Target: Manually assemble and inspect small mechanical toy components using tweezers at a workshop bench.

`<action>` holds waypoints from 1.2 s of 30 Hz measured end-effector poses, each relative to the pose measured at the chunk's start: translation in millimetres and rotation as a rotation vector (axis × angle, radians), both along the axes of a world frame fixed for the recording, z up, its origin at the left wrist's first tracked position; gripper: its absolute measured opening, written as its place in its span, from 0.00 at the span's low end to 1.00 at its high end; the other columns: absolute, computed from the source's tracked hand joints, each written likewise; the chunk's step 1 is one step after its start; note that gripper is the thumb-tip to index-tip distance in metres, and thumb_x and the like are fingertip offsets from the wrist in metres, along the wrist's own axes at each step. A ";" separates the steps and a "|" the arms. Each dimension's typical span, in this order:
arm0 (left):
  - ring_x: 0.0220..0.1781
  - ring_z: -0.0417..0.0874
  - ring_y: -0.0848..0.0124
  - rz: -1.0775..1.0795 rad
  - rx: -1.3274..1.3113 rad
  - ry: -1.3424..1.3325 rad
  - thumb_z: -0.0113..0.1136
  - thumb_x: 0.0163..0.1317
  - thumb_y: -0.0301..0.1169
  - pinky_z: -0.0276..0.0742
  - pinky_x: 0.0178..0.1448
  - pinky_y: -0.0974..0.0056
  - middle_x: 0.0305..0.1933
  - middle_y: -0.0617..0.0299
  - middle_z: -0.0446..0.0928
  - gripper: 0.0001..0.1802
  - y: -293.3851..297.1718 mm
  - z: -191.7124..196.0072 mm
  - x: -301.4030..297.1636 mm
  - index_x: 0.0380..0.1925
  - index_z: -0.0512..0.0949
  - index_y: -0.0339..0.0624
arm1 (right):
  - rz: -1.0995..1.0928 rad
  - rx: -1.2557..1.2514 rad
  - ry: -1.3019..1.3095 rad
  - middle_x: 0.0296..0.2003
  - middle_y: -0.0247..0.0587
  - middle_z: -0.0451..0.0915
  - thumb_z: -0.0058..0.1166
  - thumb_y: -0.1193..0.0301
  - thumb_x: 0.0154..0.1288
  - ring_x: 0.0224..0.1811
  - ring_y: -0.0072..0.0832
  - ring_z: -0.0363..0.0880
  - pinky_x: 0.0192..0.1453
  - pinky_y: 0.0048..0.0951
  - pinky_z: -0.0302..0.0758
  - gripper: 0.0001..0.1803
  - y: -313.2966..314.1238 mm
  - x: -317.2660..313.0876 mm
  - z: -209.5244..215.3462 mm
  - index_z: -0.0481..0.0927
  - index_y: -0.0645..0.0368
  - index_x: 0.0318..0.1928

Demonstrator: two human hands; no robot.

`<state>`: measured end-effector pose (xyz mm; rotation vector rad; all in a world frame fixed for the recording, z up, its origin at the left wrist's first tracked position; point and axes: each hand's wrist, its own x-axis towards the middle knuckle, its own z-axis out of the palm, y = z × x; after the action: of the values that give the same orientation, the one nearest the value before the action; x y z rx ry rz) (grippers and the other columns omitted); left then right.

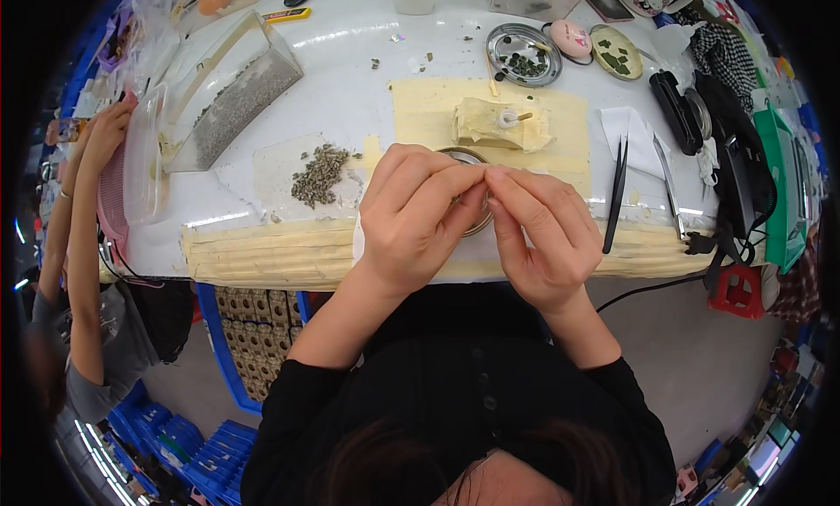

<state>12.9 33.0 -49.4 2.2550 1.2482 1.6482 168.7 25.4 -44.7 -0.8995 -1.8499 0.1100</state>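
My left hand [404,216] and my right hand [549,226] meet at the fingertips near the table's front edge. Both are closed in a pinch, thumbs against forefingers; whatever lies between the tips is too small or hidden to name. Under the fingers a round metal-rimmed dish [464,153] partly shows. Just beyond it stands a block wrapped in cream tape [472,125], with a small white nozzle and a brown stick on top. To the left of my left hand, a heap of small grey metal-looking pieces [319,175] rests on a clear sheet.
Black tweezers [617,187], silver tweezers [669,191] and a white cloth [632,139] lie at right. Farther back are a metal dish of dark chips [499,44] and a round dish of green pieces [602,42]. A clear bin [278,47] and another person's arms [87,191] are at left.
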 end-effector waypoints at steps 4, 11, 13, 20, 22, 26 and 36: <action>0.30 0.77 0.64 0.001 -0.004 -0.027 0.73 0.41 0.18 0.73 0.33 0.64 0.29 0.61 0.79 0.14 -1.7 3.0 0.4 0.31 0.83 0.39 | -0.003 -0.154 0.062 0.36 0.45 0.84 0.65 0.81 0.54 0.35 0.35 0.83 0.39 0.28 0.80 0.15 -5.0 0.3 2.5 0.85 0.64 0.44; 0.31 0.77 0.65 -0.079 0.065 -0.033 0.73 0.39 0.19 0.73 0.33 0.65 0.30 0.63 0.78 0.17 -2.7 1.6 -2.2 0.34 0.85 0.39 | 0.476 -1.045 0.945 0.39 0.39 0.85 0.57 0.75 0.69 0.41 0.23 0.82 0.48 0.25 0.78 0.10 -12.8 6.4 3.1 0.82 0.67 0.48; 0.32 0.77 0.64 -0.109 0.062 -0.018 0.73 0.38 0.20 0.73 0.33 0.64 0.29 0.63 0.78 0.18 -4.8 3.3 -2.9 0.35 0.85 0.39 | 0.491 -1.096 0.980 0.39 0.38 0.84 0.56 0.74 0.70 0.41 0.22 0.82 0.49 0.24 0.78 0.10 -11.8 8.8 1.9 0.82 0.67 0.47; 0.32 0.77 0.63 -0.059 0.086 0.013 0.72 0.37 0.20 0.74 0.33 0.64 0.29 0.63 0.77 0.18 -2.8 -1.2 0.5 0.34 0.84 0.38 | 0.310 -0.935 0.883 0.36 0.36 0.84 0.61 0.79 0.64 0.37 0.23 0.81 0.42 0.24 0.78 0.07 -12.3 4.4 6.3 0.83 0.64 0.43; 0.31 0.77 0.63 -0.044 0.057 0.007 0.72 0.38 0.19 0.74 0.34 0.64 0.29 0.62 0.77 0.17 -2.3 -1.7 1.9 0.34 0.84 0.38 | 0.114 -0.481 0.420 0.35 0.38 0.83 0.64 0.81 0.58 0.35 0.27 0.81 0.39 0.26 0.77 0.09 -10.7 4.5 6.1 0.84 0.63 0.41; 0.31 0.77 0.64 -0.018 -0.011 0.008 0.72 0.41 0.19 0.73 0.34 0.64 0.29 0.62 0.78 0.15 -1.1 -1.9 -0.4 0.33 0.84 0.38 | 0.002 -0.061 0.071 0.34 0.41 0.82 0.67 0.81 0.49 0.33 0.34 0.81 0.35 0.28 0.76 0.14 -6.1 -1.0 0.9 0.86 0.61 0.40; 0.31 0.78 0.65 -0.034 -0.015 -0.055 0.73 0.42 0.18 0.73 0.34 0.65 0.29 0.62 0.80 0.15 -3.8 3.2 -2.3 0.33 0.84 0.39 | 0.192 -0.525 0.414 0.37 0.42 0.84 0.61 0.79 0.63 0.37 0.28 0.81 0.41 0.26 0.77 0.10 -9.5 6.8 2.2 0.85 0.64 0.45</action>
<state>10.6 29.1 -46.2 2.1936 1.1994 1.6718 175.5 15.9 -42.4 -0.9577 -1.5282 0.8691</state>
